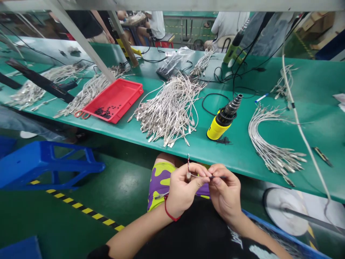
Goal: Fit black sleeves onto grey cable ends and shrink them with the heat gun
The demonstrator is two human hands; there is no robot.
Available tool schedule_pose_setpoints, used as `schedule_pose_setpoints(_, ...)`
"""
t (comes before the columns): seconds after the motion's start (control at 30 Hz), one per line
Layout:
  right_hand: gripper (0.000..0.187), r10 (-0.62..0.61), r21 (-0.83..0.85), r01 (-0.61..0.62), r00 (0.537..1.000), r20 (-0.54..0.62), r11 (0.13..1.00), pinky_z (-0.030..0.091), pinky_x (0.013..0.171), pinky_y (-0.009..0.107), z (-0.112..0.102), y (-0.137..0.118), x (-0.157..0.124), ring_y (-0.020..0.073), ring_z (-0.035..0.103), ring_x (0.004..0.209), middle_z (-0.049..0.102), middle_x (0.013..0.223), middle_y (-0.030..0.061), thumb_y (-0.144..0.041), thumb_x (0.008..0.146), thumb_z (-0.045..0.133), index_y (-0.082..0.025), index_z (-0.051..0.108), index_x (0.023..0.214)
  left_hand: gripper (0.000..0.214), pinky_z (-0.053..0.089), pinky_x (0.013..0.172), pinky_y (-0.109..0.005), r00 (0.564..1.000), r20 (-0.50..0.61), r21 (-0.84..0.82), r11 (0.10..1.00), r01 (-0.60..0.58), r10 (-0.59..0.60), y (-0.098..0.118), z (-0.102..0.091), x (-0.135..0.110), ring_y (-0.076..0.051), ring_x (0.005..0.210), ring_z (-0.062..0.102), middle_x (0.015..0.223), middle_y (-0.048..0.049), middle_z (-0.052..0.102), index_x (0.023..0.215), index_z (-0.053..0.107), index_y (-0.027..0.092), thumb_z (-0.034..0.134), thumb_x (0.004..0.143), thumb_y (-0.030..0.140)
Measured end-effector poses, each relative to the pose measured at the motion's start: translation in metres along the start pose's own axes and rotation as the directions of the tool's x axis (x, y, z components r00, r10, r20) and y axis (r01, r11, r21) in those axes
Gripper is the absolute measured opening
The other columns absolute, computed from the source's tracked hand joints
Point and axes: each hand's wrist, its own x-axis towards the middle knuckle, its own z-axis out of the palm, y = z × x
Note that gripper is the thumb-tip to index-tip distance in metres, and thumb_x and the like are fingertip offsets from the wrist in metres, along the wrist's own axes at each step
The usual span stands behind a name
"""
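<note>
Pinching a thin cable [199, 176] from both sides, the left hand [183, 189] and right hand [225, 190] are closed on it, fingertips nearly meeting, just above the person's lap; a small loop of red and black wire [188, 162] sticks up from the left hand's grip; a metal plug [161, 196] pokes out below that hand; a red string [169, 212] circles the left wrist; purple and lime shorts [161, 180] fill the space underneath. Farther out runs the green desk [309, 82]; a big heap of silver-ended cables [168, 111] lies straight ahead, with a yellow heat gun [222, 122] to its right and a curved bundle of cables [275, 144] beyond that; to the left sits a red tray [113, 97] holding small black bits [104, 113], red-handled scissors [82, 115] beside it; a blue stool [45, 162] stands on the floor; seated co-workers [229, 25] show past the desk.
</note>
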Motion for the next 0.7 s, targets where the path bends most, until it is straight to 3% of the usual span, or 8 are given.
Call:
schedule_pose_setpoints(0.13,0.007,0.006,-0.006,-0.006,1.0,0.001,1.0,0.056,0.077,0.034,0.0015,0.0001,0.0004,0.0203,0.064,0.09,0.066,0.093,0.0041,-0.026,0.084,0.083,-0.029,0.079,0.088,0.019,0.058,0.074,-0.029,1.0,-0.021,0.014,1.0,0.019,-0.019,-0.0002,-0.0006,0.001,-0.019,0.079,0.071,0.082,-0.0051,0.075,0.078,0.069,0.017,0.087,0.08,0.022)
schedule_pose_setpoints(0.7,0.008,-0.039,-0.078,0.039,0.999,-0.003,0.996,0.057,0.077,0.036,0.0036,0.0011,-0.0002,0.0212,0.064,0.091,0.066,0.091,0.0043,-0.023,0.084,0.082,-0.029,0.079,0.089,0.017,0.057,0.073,-0.028,1.0,-0.005,0.011,1.0,0.015,-0.015,-0.0006,-0.0044,-0.0002,-0.018,0.079,0.07,0.082,-0.0045,0.074,0.08,0.069,0.017,0.085,0.082,0.02)
